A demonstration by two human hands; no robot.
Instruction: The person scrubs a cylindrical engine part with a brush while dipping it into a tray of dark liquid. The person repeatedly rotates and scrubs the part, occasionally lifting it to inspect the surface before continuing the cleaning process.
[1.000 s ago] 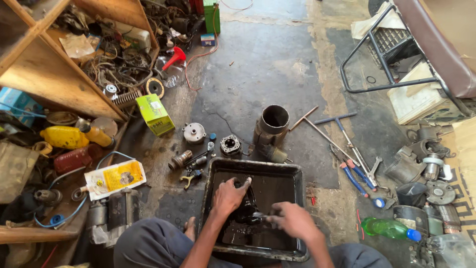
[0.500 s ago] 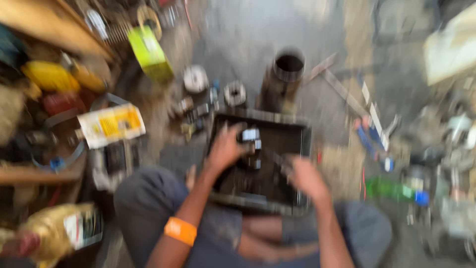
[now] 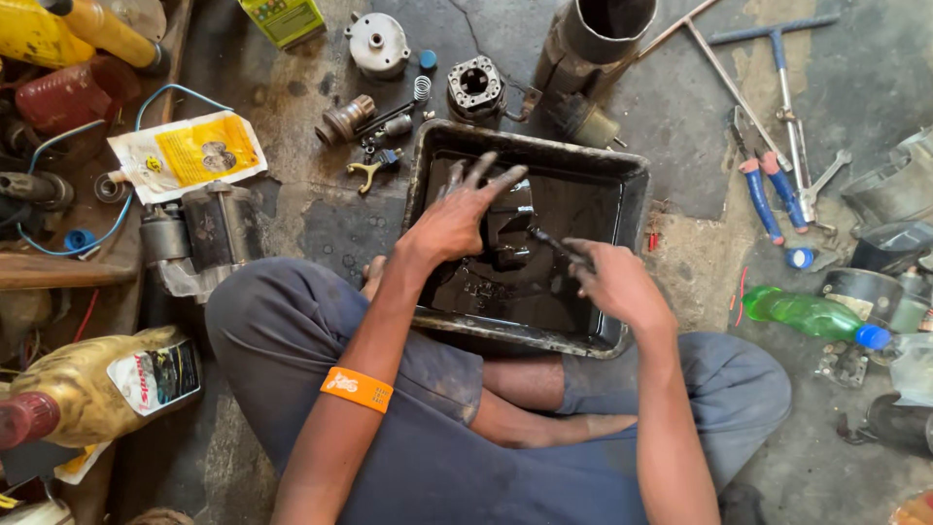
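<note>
A black metal tray [image 3: 632, 180] with dark oily liquid sits on the floor in front of my crossed legs. My left hand [image 3: 457, 216], oily and with fingers spread, rests on a dark metal part [image 3: 510, 238] lying in the liquid. My right hand [image 3: 612, 284] is over the tray's near right side, its fingers closed around a thin dark tool [image 3: 552, 243] that points at the part. An orange band [image 3: 357, 389] is on my left forearm.
Small motor parts [image 3: 379, 44], a spring and a metal cylinder [image 3: 588, 39] lie beyond the tray. Blue-handled pliers [image 3: 758, 194], T-wrenches and a green bottle [image 3: 812, 313] are to the right. A starter motor [image 3: 199, 233], a yellow packet and oil bottles are to the left.
The view has swung down and closer to the tray. Both hands stay in the tray; the left hand has spread its fingers over the part.
</note>
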